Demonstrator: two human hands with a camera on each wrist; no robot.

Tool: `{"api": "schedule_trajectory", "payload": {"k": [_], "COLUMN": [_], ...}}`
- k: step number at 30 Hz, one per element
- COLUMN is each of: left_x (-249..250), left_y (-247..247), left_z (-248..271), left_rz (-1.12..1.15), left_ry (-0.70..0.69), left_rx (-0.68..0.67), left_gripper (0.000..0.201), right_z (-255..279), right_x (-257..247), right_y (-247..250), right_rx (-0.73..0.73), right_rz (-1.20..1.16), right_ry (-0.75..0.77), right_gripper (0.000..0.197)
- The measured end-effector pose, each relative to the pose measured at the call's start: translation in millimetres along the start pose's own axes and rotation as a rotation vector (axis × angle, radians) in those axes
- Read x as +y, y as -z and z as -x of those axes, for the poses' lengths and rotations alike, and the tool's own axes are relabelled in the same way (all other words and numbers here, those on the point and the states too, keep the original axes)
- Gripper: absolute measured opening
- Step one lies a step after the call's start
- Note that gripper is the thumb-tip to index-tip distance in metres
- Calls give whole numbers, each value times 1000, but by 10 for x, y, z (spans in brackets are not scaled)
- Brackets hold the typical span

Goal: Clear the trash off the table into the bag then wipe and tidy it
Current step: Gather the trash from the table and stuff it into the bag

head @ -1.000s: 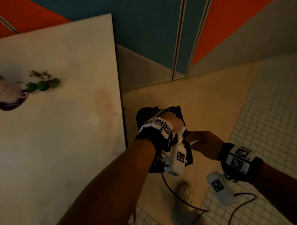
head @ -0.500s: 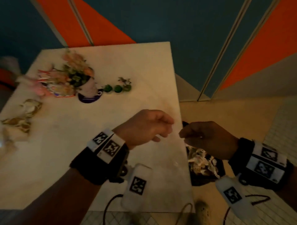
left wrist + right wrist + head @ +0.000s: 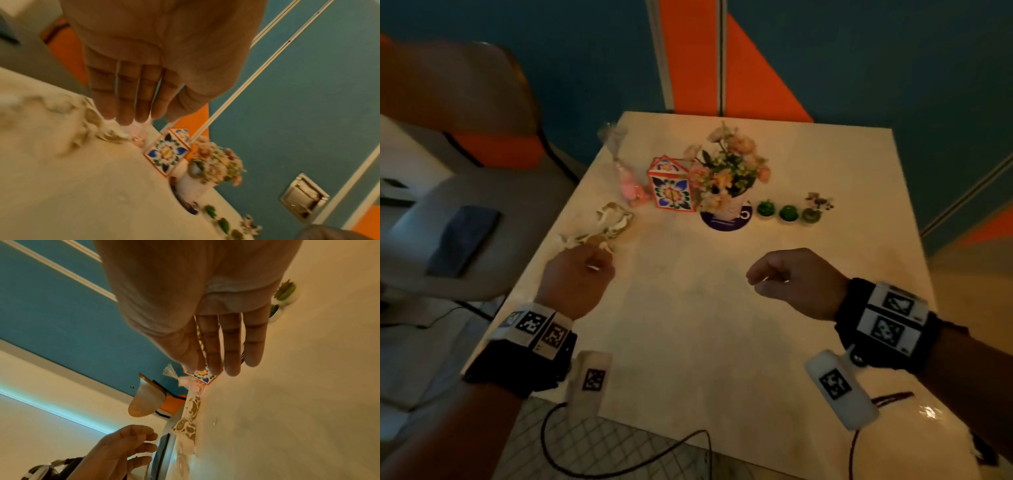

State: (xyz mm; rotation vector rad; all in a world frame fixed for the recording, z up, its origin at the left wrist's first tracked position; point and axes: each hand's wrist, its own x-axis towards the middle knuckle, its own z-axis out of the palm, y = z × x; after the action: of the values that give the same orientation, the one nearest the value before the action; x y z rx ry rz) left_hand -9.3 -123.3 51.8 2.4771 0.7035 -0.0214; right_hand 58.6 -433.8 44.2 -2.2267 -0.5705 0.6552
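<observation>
Crumpled patterned paper wrappers (image 3: pixel 614 219) lie near the left edge of the pale table (image 3: pixel 722 325), with another scrap (image 3: pixel 570 238) just in front of them. A clear cellophane bag of pink sweets (image 3: pixel 628 186) lies behind them. My left hand (image 3: pixel 577 277) hovers just short of the front scrap; in the left wrist view its fingers (image 3: pixel 131 97) are straight and hold nothing. My right hand (image 3: pixel 794 277) hangs over the table's right half, empty, its fingers (image 3: pixel 222 345) relaxed. The trash bag is out of view.
A floral box (image 3: pixel 671 190), a pot of flowers (image 3: pixel 729 171) on a dark coaster and three tiny green plants (image 3: pixel 787 212) stand in a row at the back. A chair (image 3: pixel 465 102) and a grey seat with a dark cloth (image 3: pixel 462 240) are at the left.
Both hands left the black bag on the floor to the right of the table and now hover over the tabletop. The left hand has swung left to the wrappers.
</observation>
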Motion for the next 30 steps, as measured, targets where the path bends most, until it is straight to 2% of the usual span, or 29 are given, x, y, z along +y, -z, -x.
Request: {"api": "schedule_trajectory", "payload": {"k": [3,7,9,12,16,21,25,28,30], "left_x": [-447,-881,-963,-1010,-867,-636,-617,-681,-739], "left_y": [86,12,-25,-110,-210,-344,-492,-547,-587], "left_z": [-249,-536,-654,-811,-963,-1169,-1274,-1252,-1185], "left_rz": [-29,75,39,-27,-59,-146,-196,-263,-244], "left_ry": [63,140,198,270,363,425,434,404,361], "left_rx": [120,235,193,56,-54,-130,-115,-84,-35], "left_gripper": [9,34,58,94,111,113,109,81,64], "right_z": [-299,-654,-814,-1015,-1298,-1622,-1819,-1909,-1931], "right_x": [-182,-331,-389,-463,-549,-614,-624,-596,-556], "right_y": [-164,-368,-462,-598,-743,-916,-1040,-1121,-1181], "right_rx": [-10,-52,-52,-44,-78,-89,-120,-185,-218], "right_rz": [2,3,8,21,103,228,333,424,461], "right_ry": [-14,-31,-53,-83,-90,-117,-95,-102,-121], "right_gripper": [15,15,18,26,42,69,92,102,96]}}
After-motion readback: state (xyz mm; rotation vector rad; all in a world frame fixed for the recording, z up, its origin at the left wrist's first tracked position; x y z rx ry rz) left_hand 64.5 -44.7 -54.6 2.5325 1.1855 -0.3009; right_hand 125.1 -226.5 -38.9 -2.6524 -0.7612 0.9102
